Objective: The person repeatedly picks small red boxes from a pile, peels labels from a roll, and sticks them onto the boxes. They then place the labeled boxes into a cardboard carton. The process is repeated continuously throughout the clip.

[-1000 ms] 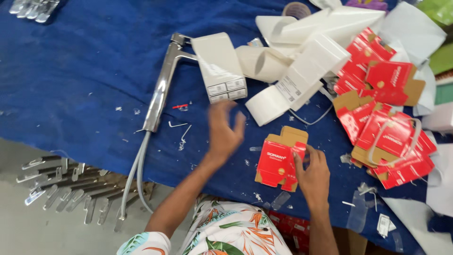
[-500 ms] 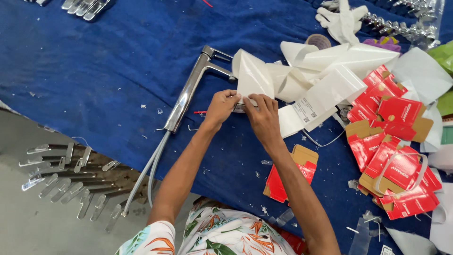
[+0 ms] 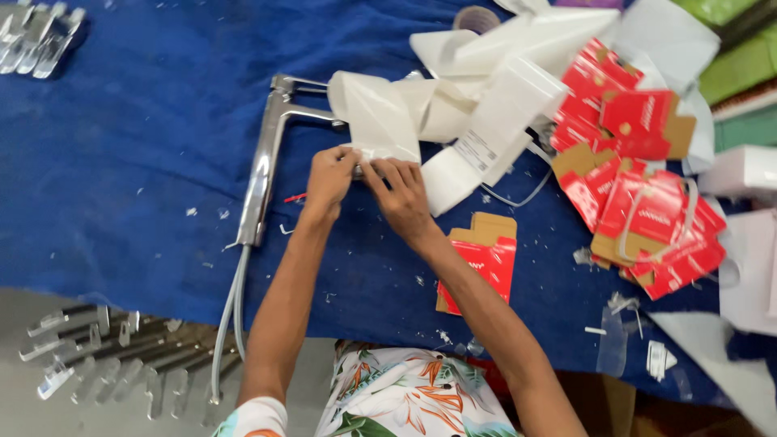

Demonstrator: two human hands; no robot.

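Hands meet at the middle of the frame: the left hand (image 3: 330, 174) and the right hand (image 3: 402, 193) both pinch the lower edge of a white paper bag (image 3: 376, 117) lying on the blue cloth (image 3: 137, 121). Just left of them lies a chrome faucet (image 3: 265, 166), and a flat red carton (image 3: 479, 263) lies lower right.

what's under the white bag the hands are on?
Blue cloth shows around the white bag. The chrome faucet spout runs under its left edge. Left hand and right hand cover the bottom edge; anything beneath is hidden.
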